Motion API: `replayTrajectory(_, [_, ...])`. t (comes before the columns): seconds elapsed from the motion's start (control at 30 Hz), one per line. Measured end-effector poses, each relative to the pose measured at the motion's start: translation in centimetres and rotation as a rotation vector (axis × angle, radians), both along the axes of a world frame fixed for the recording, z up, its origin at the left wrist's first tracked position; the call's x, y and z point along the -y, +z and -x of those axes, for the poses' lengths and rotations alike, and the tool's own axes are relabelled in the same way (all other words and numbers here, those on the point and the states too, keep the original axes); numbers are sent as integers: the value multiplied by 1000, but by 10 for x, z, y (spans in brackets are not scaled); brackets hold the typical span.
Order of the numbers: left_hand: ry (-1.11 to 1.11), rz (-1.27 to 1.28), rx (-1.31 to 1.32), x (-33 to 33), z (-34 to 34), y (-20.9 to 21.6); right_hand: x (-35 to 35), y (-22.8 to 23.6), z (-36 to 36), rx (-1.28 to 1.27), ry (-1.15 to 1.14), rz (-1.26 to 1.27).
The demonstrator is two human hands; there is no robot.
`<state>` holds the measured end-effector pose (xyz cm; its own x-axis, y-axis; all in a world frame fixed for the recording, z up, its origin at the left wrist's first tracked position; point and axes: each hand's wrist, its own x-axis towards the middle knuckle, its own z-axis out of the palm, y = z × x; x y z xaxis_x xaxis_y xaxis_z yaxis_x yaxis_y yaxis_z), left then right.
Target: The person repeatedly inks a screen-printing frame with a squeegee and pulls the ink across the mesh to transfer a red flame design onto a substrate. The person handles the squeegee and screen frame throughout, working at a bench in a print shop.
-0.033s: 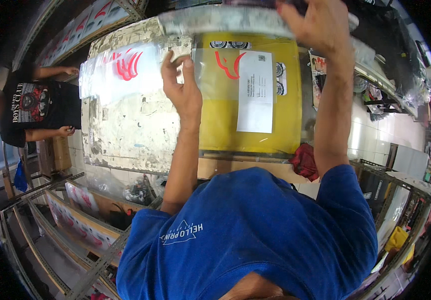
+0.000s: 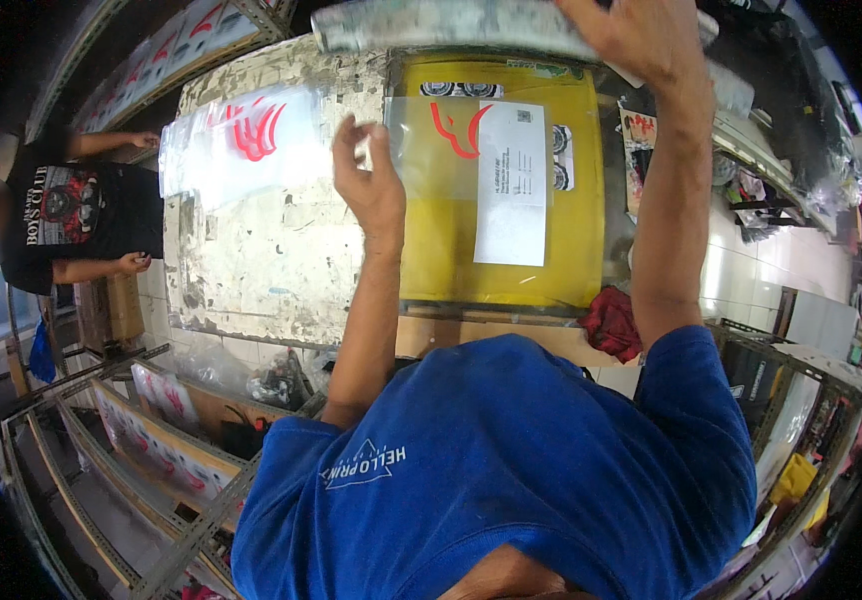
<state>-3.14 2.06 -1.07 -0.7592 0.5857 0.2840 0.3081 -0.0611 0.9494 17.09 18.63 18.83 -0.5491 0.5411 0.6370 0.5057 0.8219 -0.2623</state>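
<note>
My left hand (image 2: 369,185) hovers over the seam between the worn white board and the yellow board (image 2: 441,250). Its fingers are curled but apart from the thumb, with nothing between them. Up at the far edge, my right hand (image 2: 646,40) reaches to a long pale bar (image 2: 451,30) with stains on it. Its fingertips run out of the picture, so its grip is hidden. On the yellow board lie a clear sheet with a red brush-like print (image 2: 461,132) and a white printed paper (image 2: 511,210). More clear sheets with red prints (image 2: 256,135) lie on the white board (image 2: 261,270).
A person in a black shirt (image 2: 71,210) stands at the left end of the table. A red cloth (image 2: 611,322) lies by the yellow board's near right corner. Metal racks holding printed panels (image 2: 161,440) stand at lower left, and another rack (image 2: 791,370) at right.
The pale bar has shifted up and away, uncovering more of the yellow board's far edge. My right hand has moved slightly farther off. My left hand has shifted slightly, staying off the boards.
</note>
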Motion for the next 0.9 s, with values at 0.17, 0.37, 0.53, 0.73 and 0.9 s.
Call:
replayTrajectory(0.17, [372, 632, -671, 32, -14, -108, -39, 27, 26, -15, -39, 87])
replayTrajectory(0.37, [233, 345, -375, 31, -23, -123, -43, 41, 35, -7, -29, 129])
replayTrajectory(0.53, [170, 94, 162, 22, -26, -74, -51, 36, 31, -14, -11, 113])
replayTrajectory(0.73, [309, 56, 244, 55, 39, -68, -50, 34, 32, -24, -9, 61])
replayTrajectory(0.9, [492, 168, 71, 137, 118, -87, -43, 30, 37, -49, -31, -3])
